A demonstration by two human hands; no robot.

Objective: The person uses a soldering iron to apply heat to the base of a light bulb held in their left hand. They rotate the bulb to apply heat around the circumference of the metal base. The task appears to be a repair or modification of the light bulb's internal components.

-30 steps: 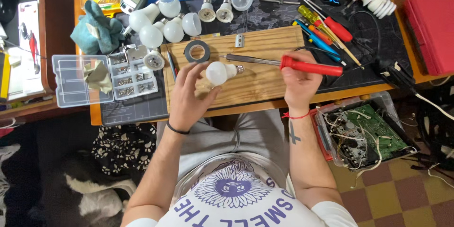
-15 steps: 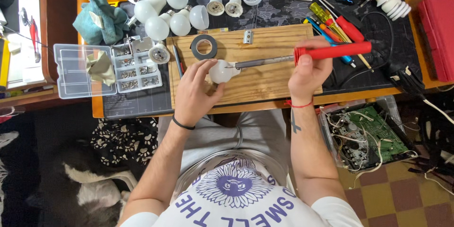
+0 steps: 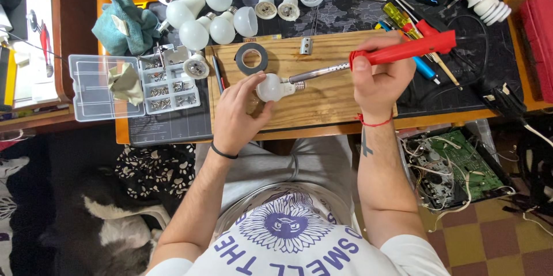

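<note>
The left hand (image 3: 239,112) rests on the wooden board (image 3: 322,103), fingers curled around a white bulb (image 3: 269,88) that lies on its side near the board's middle, its metal base pointing toward the right. The right hand (image 3: 377,83) is clenched around the red handle of a soldering iron (image 3: 368,60), whose metal shaft slants down across the board so that its tip sits at the bulb's base, touching it or very nearly; the frame is too small to settle which.

On the board's far edge lies a roll of black tape (image 3: 252,58), just beyond the left fingers. Off the board's left edge stands a clear parts box (image 3: 135,83), and beyond the far edge a cluster of spare bulbs (image 3: 210,20). Screwdrivers (image 3: 412,28) lie past the board's right corner, under the iron's handle.

The risks look plain enough. The left fingertips are close to the hot tip, so a small slip of the shaft could burn them. The bulb is round and only pinned by one hand; pressure from the iron could roll it off the joint. The iron's cord trails off the board's right side among tools, and a snag there could jerk the tip
</note>
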